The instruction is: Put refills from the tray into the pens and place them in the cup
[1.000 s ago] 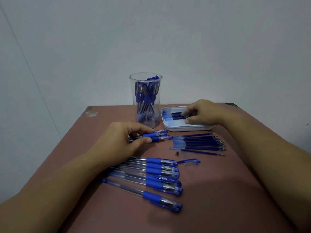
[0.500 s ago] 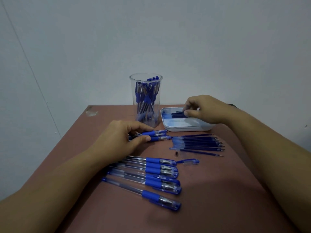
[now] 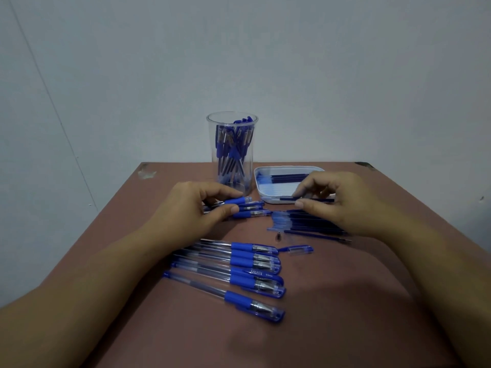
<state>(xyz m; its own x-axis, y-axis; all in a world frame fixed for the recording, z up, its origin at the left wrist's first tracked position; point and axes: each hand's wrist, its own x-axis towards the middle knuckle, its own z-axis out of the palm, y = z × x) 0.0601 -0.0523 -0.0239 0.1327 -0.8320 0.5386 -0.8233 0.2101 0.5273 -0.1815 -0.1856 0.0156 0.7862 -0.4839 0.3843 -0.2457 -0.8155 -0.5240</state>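
Note:
A clear cup (image 3: pixel 232 128) with several blue pens stands at the table's back middle. Right of it sits a white tray (image 3: pixel 261 192) holding dark refills. My right hand (image 3: pixel 342 200) pinches one dark refill (image 3: pixel 288 198) just in front of the tray's near rim. My left hand (image 3: pixel 191 208) grips a blue pen (image 3: pixel 240 201) from a small group of pens in front of the cup. Several capped blue pens (image 3: pixel 247 272) lie in a row nearer to me.
A pile of used refills (image 3: pixel 295 221) lies on the brown table (image 3: pixel 345 301) under my right hand. A small metal tip (image 3: pixel 279 235) and a loose blue cap (image 3: pixel 300 249) lie between the piles. A pale wall stands close behind.
My right hand has lifted a refill out of the tray and drawn it toward me. My left hand has closed on a pen and raised it slightly.

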